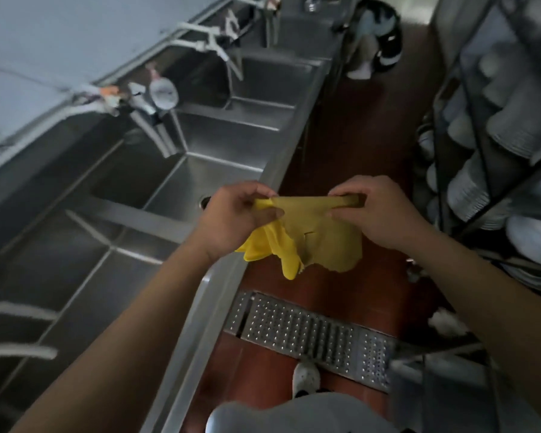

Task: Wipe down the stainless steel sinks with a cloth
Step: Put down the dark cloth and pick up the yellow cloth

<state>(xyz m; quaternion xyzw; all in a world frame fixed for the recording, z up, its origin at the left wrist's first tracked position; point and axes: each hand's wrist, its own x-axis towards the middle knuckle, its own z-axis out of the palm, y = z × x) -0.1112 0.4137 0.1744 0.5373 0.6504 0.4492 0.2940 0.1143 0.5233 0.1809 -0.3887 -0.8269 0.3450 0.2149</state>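
Left hand and right hand pinch yellow cloth beside sink, above floor grate.

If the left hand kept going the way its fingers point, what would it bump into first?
Probably the right hand. The left hand points across the stretched yellow cloth toward it, though depth is hard to judge.

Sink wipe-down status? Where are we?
Done: nothing visibly wiped; whether any basin has been cleaned cannot be told. In hand: the left hand and right hand each pinch the top edge of the yellow cloth, stretched between them over the red floor, beside the stainless steel sinks, not touching them. Left: apparently the wiping itself.
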